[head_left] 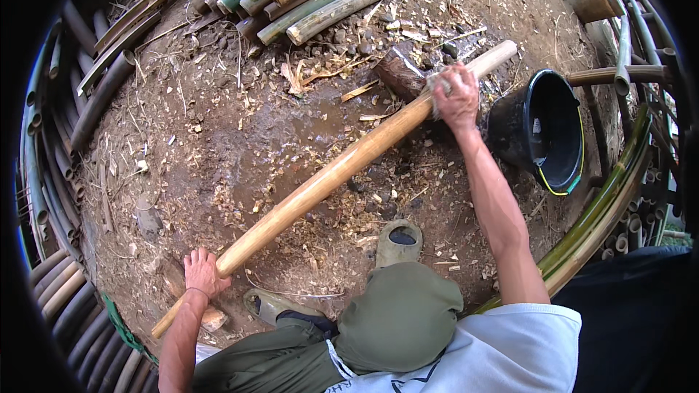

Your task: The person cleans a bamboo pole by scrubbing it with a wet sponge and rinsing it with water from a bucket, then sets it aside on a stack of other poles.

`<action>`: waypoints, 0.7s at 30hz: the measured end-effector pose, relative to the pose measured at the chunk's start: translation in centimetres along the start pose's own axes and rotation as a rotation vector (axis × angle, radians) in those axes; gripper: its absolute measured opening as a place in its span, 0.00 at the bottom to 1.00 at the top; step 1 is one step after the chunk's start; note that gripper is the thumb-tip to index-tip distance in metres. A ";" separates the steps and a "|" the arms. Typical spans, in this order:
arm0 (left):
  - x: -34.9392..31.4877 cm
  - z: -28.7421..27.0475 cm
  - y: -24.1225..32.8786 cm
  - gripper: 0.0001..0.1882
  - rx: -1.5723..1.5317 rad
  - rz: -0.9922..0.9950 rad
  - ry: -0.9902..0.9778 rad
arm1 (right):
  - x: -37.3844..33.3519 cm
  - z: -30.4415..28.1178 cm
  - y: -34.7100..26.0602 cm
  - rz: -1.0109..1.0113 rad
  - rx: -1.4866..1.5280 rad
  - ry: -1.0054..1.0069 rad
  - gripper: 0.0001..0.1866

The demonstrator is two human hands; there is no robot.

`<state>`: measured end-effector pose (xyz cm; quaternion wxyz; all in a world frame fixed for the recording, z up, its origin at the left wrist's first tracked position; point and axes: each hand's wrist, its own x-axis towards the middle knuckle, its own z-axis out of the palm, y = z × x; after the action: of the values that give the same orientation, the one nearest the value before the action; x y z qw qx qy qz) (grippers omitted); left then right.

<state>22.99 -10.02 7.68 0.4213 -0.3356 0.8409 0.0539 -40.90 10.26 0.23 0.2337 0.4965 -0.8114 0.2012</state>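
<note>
A long, pale, wet-looking bamboo pole (328, 178) slants across the ground in front of me, from lower left to upper right. My left hand (203, 274) is wrapped round it toward its near end. Farther up, my right hand (457, 98) presses a whitish, rough wad (439, 91) onto the pole; most of the wad is hidden under my fingers, and I cannot tell its material. Beneath the pole near that hand lies a dark wood block (399, 76). A smaller wood chunk (212, 319) is beside the near end.
A black bucket (510, 131) with a yellow-green handle tilts to the right of my right hand. Bamboo poles (349, 4) are piled at the far side, with more stacked poles (54, 167) along the left. Green bamboo (604, 204) leans at right. Shavings and wet mud cover the ground.
</note>
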 end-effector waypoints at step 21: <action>8.0 -9.7 13.6 0.26 -0.516 0.074 0.057 | -0.4 1.5 -7.1 0.103 0.129 -0.114 0.08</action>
<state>4.83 -7.26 5.31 0.2957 -0.4022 0.8226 0.2723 -34.64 6.66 -0.55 0.1441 0.4787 -0.8332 0.2362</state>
